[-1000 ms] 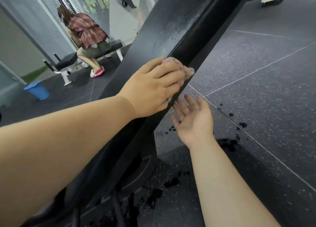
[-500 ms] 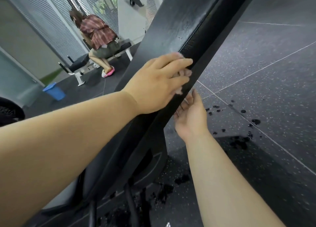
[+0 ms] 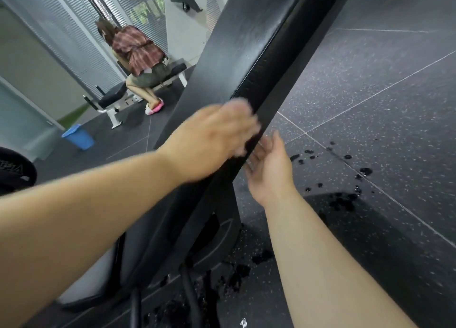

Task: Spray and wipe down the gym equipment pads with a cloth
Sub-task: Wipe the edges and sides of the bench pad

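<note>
Long black padded bench back [image 3: 246,46], tilted, shiny wet. Left hand [image 3: 212,137] on top, too blurry to tell open or gripping; cloth hidden. Right hand [image 3: 269,164] open, fingers [image 3: 255,154] touching the pad's edge. Could slip off the wet pad, or on dark wet spots [image 3: 345,201] on the speckled floor [image 3: 370,93]. Small blue plastic bin [image 3: 78,137] far off, inside unseen.

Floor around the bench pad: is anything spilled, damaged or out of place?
Yes. Dark wet splotches spatter the floor to the right of the pad, with more patches beside the frame nearer the camera. They look like drips or overspray, not wiped up. Nothing else stands out.
</note>
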Tool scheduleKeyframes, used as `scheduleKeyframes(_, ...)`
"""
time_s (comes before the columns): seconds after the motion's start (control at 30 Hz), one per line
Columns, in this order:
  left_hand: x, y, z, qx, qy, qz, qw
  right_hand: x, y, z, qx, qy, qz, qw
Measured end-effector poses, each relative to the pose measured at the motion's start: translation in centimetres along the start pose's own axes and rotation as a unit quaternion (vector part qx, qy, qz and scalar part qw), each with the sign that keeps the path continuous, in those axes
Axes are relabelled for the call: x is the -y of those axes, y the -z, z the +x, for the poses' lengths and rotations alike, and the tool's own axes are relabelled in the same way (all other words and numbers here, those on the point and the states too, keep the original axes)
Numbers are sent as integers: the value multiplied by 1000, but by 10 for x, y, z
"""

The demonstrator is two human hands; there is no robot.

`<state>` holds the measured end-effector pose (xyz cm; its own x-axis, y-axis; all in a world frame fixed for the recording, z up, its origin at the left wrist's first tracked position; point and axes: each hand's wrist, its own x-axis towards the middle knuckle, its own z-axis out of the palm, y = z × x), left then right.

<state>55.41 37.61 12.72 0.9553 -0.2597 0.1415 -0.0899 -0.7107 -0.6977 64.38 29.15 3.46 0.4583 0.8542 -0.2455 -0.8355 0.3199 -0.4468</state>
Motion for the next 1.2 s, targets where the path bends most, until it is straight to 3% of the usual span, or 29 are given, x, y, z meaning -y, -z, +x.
scheduleKeyframes(0.1,14,-6,27,16,12,30,999,-6,-1,1,-1,0,19,1000)
scheduleKeyframes(0.23,-4,-20,-35,20,33,-25,999,-6,4,7,17,2,-9,1000)
scheduleKeyframes(0.43,-39,-14,-116,101,25,-38,994,-6,6,0,28,-10,-28,999)
scheduleKeyframes(0.63,5,-6,-15,7,1,24,1000,-41,4,-7,-22,-14,-5,1000)
scheduleKeyframes(0.8,-17,-26,-59,0,58,-3,998,-58,5,-7,-5,-41,25,999)
scheduleKeyframes(1.03,-70,-29,-164,123,92,-34,988,-66,18,-17,36,-111,-66,991)
scheduleKeyframes(1.2,-39,-25,-69,30,41,14,999,-83,25,-18,32,-133,-58,989)
